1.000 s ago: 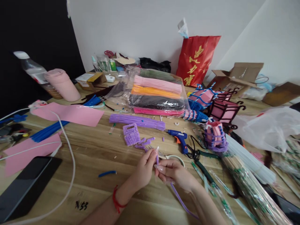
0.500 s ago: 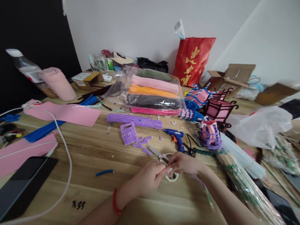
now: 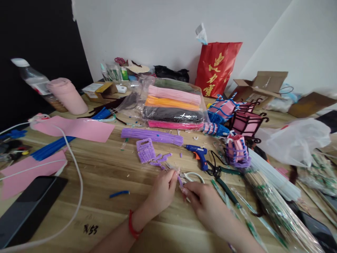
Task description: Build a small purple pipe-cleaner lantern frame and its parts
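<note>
My left hand and my right hand meet low in the middle of the wooden table. Both pinch a short purple pipe cleaner between their fingertips. White-handled scissors lie on the table just behind my fingers. A small woven purple piece and several cut purple bits lie a little further back. A bundle of purple pipe cleaners rests behind them.
A blue glue gun lies right of the purple bits. Bagged pipe cleaner bundles, pink lantern shapes, a stick bundle, pink sheets, a white cable, a dark tablet and a red bag surround the work spot.
My right hand reached forward to the scissors half a second ago, then drew back. Both hands again pinch the purple pipe cleaner, and the scissors lie on the table.
</note>
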`<state>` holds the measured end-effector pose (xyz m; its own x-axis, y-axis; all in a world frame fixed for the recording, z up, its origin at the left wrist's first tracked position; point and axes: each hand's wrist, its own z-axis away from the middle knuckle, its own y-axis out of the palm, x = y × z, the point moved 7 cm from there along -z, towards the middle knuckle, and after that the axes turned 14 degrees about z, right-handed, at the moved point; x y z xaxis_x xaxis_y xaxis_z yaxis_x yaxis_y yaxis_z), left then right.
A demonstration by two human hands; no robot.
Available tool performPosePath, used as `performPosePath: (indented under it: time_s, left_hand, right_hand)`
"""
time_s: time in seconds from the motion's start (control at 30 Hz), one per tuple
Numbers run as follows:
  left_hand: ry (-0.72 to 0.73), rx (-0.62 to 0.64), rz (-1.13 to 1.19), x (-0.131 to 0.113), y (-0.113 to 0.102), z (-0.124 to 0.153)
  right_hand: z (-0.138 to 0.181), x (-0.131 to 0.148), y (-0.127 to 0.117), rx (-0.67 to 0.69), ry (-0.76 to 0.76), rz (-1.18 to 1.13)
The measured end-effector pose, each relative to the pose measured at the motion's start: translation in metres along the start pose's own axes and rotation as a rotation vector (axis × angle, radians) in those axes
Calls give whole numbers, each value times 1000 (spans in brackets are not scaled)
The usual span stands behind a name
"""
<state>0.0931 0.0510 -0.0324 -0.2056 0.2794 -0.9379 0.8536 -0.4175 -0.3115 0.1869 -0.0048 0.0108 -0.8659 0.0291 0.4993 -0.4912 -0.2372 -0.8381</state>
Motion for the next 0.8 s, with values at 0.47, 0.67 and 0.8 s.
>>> performPosePath:
  time_s: [0.47, 0.67, 0.8]
  left_hand:
    - [-93, 309, 424, -13, 15, 11]
    - [45, 357, 89, -16, 20, 9]
    - [18, 168, -10, -3, 10, 0]
  right_hand:
    - [-9, -34, 17, 189, -60, -214]
    - [-13, -24, -21, 110, -96, 256]
    - [-8, 0, -22, 57, -117, 464]
